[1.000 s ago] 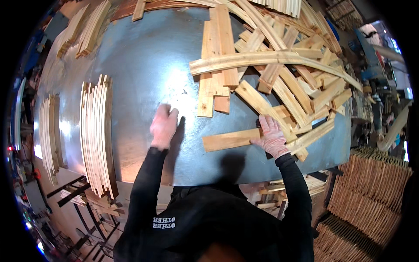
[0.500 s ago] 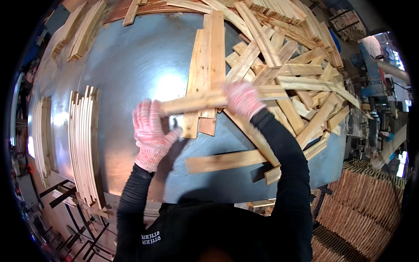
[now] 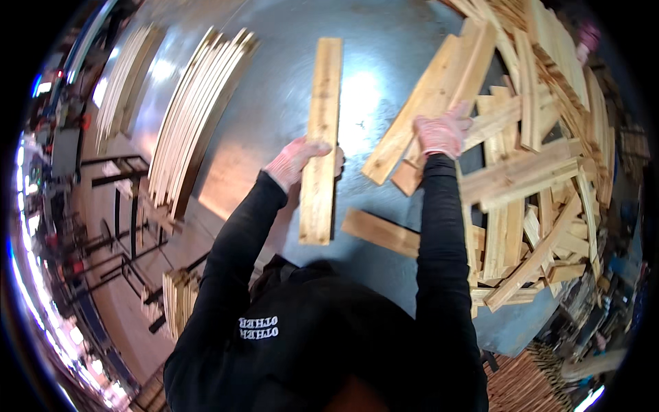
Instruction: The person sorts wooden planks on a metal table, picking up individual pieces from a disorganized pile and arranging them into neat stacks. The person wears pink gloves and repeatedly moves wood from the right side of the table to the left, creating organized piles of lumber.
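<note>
The person's left hand (image 3: pixel 299 159), in a pink knitted work glove, is closed around the edge of a long, flat, pale wooden plank (image 3: pixel 321 141), gripping it a little below its middle. That plank runs nearly upright in the view, from just in front of the person's chest out across the grey metal tabletop (image 3: pixel 274 82); whether it lies on the surface or is lifted just above it cannot be told. The right hand (image 3: pixel 443 134), gloved the same way, reaches further out and curls its fingers over the near end of a second light wooden board (image 3: pixel 429 103) that slants up and to the right at the edge of a big loose heap of similar wooden slats (image 3: pixel 542 172); the hand appears to be gripping that board, though the fingertips are hidden behind it. The heap fills the right side of the table, its pieces crossing one another at many angles. A shorter wooden offcut (image 3: pixel 379 232) lies flat on the table between the two black-sleeved forearms, just beside the held plank's near end and apart from it. On the left side of the table, a neat row of thin curved wooden strips (image 3: pixel 195 110) stands on edge, well apart from the left hand, with another such bundle (image 3: pixel 123 86) further left.
</note>
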### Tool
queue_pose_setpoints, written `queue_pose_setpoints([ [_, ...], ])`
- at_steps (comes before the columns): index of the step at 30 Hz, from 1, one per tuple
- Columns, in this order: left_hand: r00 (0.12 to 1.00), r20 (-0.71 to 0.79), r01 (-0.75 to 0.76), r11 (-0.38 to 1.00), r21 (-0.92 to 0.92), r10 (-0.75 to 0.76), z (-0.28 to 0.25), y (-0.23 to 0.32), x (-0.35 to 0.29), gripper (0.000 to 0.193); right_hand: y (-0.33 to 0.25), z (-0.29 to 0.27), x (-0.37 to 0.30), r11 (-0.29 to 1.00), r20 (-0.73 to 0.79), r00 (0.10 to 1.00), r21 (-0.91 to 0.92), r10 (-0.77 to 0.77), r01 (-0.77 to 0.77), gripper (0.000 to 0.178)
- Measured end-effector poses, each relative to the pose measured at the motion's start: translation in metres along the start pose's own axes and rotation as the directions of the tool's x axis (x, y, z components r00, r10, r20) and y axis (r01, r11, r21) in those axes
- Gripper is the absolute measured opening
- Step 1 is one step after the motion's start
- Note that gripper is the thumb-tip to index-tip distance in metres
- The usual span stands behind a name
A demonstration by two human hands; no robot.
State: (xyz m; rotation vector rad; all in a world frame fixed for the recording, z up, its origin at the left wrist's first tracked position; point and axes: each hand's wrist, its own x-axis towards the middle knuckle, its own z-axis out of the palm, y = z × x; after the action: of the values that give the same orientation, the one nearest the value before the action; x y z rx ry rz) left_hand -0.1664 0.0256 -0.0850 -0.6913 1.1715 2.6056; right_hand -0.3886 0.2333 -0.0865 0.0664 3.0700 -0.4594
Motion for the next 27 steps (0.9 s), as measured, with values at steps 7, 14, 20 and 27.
queue_pose_setpoints([
  [7,0.984,-0.162,0.059,0.993,-0.107,-0.076,-0.024,-0.024,0.013,0.039,0.066,-0.026,-0.063,0.429,0.418,0.883,0.852,-0.215,-0.299,0.068],
  [14,1.000,0.007,-0.006,1.000,-0.029,0.006,-0.066,-0.075,0.041,0.045,0.018,-0.011,-0.215,0.518,0.653,0.715,0.713,-0.248,-0.472,0.063],
  [20,0.997,-0.073,0.012,1.000,-0.009,-0.013,-0.074,-0.043,0.010,0.049,-0.020,0.008,-0.238,0.872,0.452,0.878,0.481,-0.158,-0.091,0.070],
  [27,0.986,-0.156,-0.052,0.997,0.063,0.061,-0.084,-0.049,0.008,0.054,-0.039,-0.011,-0.237,0.960,0.292,0.918,0.168,-0.267,0.226,0.082],
])
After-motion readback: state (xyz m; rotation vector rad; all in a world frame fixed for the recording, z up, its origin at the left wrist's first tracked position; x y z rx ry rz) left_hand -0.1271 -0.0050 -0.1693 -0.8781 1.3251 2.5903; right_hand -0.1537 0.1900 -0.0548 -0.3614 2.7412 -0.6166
